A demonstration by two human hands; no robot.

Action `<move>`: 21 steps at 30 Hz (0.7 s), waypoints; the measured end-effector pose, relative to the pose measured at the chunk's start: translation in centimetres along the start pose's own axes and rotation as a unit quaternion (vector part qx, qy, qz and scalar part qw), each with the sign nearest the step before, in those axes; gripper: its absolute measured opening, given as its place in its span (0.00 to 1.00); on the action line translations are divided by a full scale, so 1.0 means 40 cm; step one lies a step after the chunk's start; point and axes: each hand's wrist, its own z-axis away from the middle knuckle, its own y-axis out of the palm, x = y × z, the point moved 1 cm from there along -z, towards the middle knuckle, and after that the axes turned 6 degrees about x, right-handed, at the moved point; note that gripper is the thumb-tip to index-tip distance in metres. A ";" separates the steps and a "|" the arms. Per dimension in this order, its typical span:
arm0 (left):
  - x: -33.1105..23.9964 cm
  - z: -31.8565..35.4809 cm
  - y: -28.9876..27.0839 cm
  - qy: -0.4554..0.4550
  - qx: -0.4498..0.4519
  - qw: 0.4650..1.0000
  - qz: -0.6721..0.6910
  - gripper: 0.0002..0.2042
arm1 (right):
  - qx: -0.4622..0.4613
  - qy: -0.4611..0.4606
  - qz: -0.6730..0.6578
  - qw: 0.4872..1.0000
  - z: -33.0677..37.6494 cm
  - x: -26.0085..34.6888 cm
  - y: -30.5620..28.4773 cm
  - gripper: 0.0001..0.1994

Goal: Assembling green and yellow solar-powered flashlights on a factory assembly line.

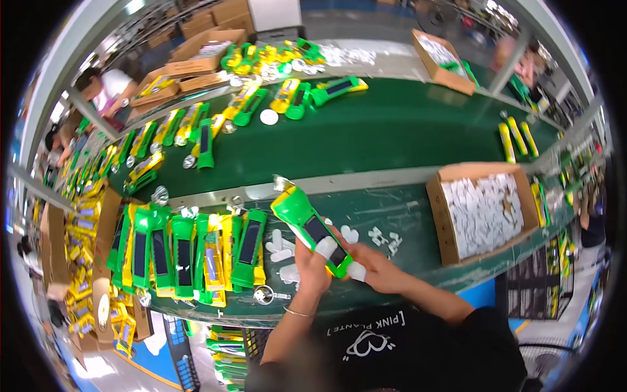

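Note:
A green flashlight (297, 208) with a dark solar panel on its side is held slanting in front of me, its wide head up and to the left. A shiny reflector (282, 183) shows at that head. My left hand (312, 262) is closed around the body, with a white covering on a finger lying over the panel. At the narrow lower end, my right hand (369, 266) grips the flashlight, also with a white-covered fingertip. Small clear and white plastic pieces (279, 247) lie on the green bench beside my left hand.
Green and yellow flashlights (184, 255) stand packed in a row at left. A cardboard box (445, 228) of small white parts is at right. Beyond the bench runs a green conveyor belt (366, 140) carrying flashlight parts. A loose reflector (263, 294) sits at the near edge.

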 end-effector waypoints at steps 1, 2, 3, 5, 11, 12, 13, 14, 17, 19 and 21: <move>-0.011 0.010 0.015 -0.004 0.007 1.000 0.030 0.18 | 0.017 0.052 -0.061 0.997 0.002 0.027 0.026 0.21; -0.013 0.010 0.012 0.002 0.031 0.999 0.027 0.18 | 0.007 0.052 -0.069 0.996 0.002 0.040 0.025 0.21; -0.007 0.004 0.001 0.008 0.037 0.999 -0.008 0.18 | -0.020 0.086 0.058 0.994 0.006 0.047 0.020 0.19; 0.011 0.000 -0.001 -0.003 -0.018 0.996 -0.092 0.24 | -0.095 0.093 0.298 0.945 0.001 0.109 0.017 0.15; 0.045 -0.031 -0.016 -0.075 -0.198 0.973 -0.090 0.17 | -0.098 -0.139 0.528 0.832 0.005 0.018 -0.009 0.14; 0.043 -0.036 -0.031 -0.108 -0.179 0.976 -0.059 0.15 | -0.108 -0.178 0.488 0.848 0.006 0.020 -0.030 0.12; 0.035 -0.032 -0.024 -0.104 -0.166 0.979 -0.055 0.14 | -0.131 -0.160 0.521 0.828 0.011 0.023 -0.074 0.09; 0.038 -0.030 -0.024 -0.106 -0.167 0.979 -0.057 0.14 | -0.131 -0.159 0.519 0.829 0.003 0.031 -0.106 0.09; 0.042 -0.034 -0.008 -0.138 -0.114 0.984 -0.017 0.17 | -0.134 -0.053 0.562 0.815 -0.036 0.041 -0.161 0.08; 0.042 -0.031 -0.002 -0.158 -0.087 0.984 0.008 0.17 | -0.097 0.004 0.616 0.782 -0.066 0.028 -0.162 0.07; 0.041 -0.024 0.001 -0.194 -0.047 0.979 0.043 0.18 | -0.076 0.014 0.642 0.763 -0.074 0.033 -0.161 0.06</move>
